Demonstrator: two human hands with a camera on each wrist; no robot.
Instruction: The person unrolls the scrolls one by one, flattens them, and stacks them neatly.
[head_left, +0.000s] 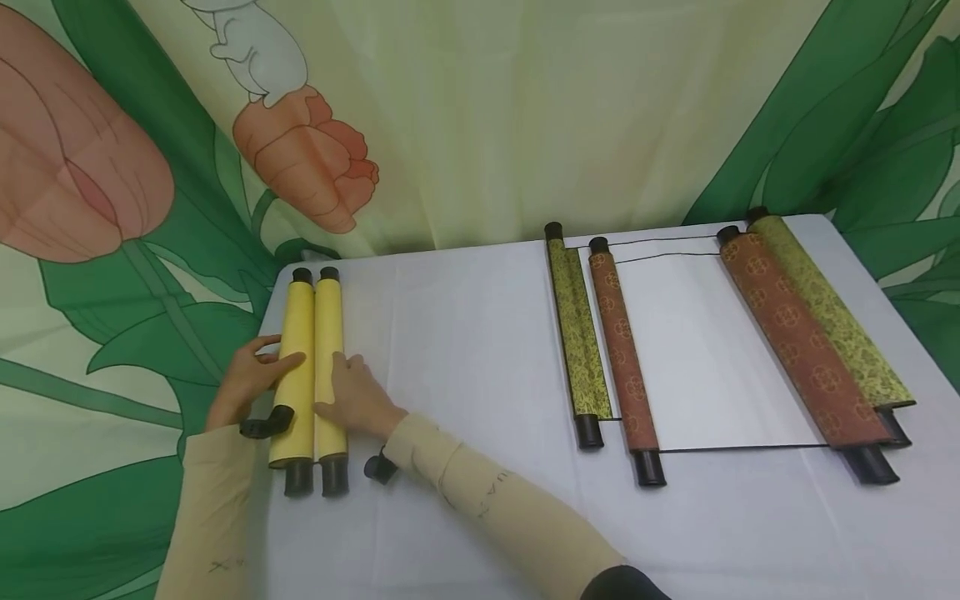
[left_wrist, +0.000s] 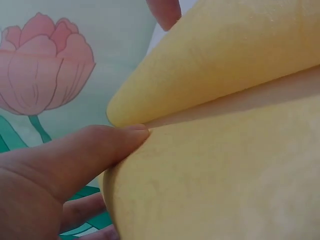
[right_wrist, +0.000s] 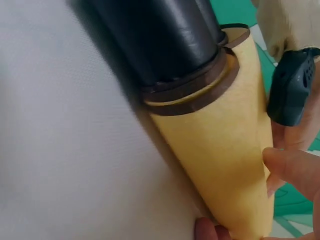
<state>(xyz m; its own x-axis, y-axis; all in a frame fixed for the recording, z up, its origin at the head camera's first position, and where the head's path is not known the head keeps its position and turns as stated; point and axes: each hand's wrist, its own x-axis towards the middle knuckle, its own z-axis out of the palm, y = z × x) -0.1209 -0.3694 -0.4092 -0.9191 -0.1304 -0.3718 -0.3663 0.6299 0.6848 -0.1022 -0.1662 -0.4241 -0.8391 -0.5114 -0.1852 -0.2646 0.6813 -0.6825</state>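
Observation:
Two yellow scroll rolls lie side by side at the left end of the table, the left roll and the right roll, with black knobs at their ends. My left hand holds the left roll from its outer side, thumb laid across the top near the groove between the rolls. From the other side my right hand grips the right roll, its thumb on top and fingertips low beside the tablecloth. The undersides of the rolls are hidden.
On the right lies a partly unrolled brown patterned scroll, over a green-gold patterned scroll. White paper stretches between their rolls. A curtain printed with plants hangs behind the white-covered table.

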